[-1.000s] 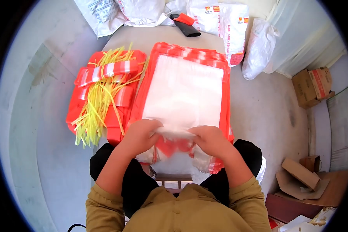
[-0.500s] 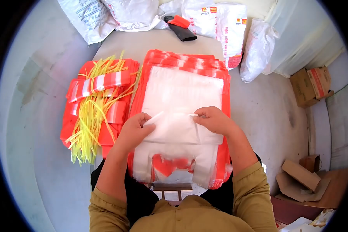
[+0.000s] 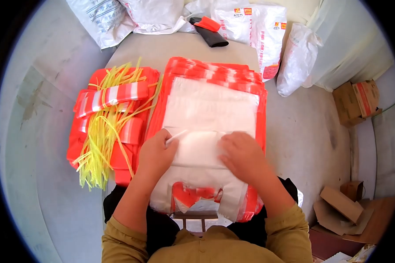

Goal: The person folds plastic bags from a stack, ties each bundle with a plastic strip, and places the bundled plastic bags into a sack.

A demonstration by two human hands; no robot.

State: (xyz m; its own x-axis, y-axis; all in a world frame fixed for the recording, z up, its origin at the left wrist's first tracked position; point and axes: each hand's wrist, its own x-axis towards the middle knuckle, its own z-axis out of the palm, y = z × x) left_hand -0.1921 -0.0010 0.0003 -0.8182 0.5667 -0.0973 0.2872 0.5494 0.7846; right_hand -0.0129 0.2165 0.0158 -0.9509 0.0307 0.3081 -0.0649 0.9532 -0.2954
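A white plastic bag [image 3: 210, 103] lies flat on top of a tall pile of red-and-white plastic bags [image 3: 261, 114], with a fold across its middle. Its handle end, with a cut-out opening, points toward me. On the fold's left side, my left hand [image 3: 158, 151] pinches the raised edge of the white bag between thumb and fingers. My right hand [image 3: 243, 155] rests palm down on the right side of the fold, fingers slightly blurred and the thumb apart from them.
Left of the pile, folded red bags [image 3: 123, 153] lie under a bunch of yellow strips [image 3: 103, 131]. White printed sacks [image 3: 267, 39] and a black roll [image 3: 213, 37] with a red piece lie at the table's far edge. Cardboard boxes [image 3: 351, 103] stand at right.
My right hand has gone from pinching the bag's fold to lying palm down over it, a little nearer me. My left hand keeps its pinch on the edge.
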